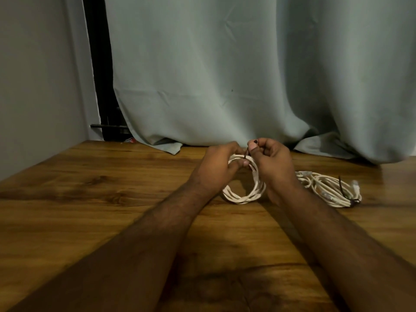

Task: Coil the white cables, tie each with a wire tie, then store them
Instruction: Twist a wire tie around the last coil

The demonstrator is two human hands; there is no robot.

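Note:
A coiled white cable (244, 197) stands on its edge on the wooden table (90, 199), held up between both hands. My left hand (219, 167) grips the top of the coil from the left. My right hand (272, 163) pinches a thin dark wire tie (247, 152) that runs around the coil's top strands. To the right lies a second white cable bundle (331, 190), flat on the table, with a dark wire tie (342, 188) around it and clear plug ends showing.
A grey-green curtain (225, 75) hangs along the table's far edge, its hem resting on the wood. A grey wall (33, 75) closes the left side, with a dark frame beside it. Bare wood stretches to the left and in front.

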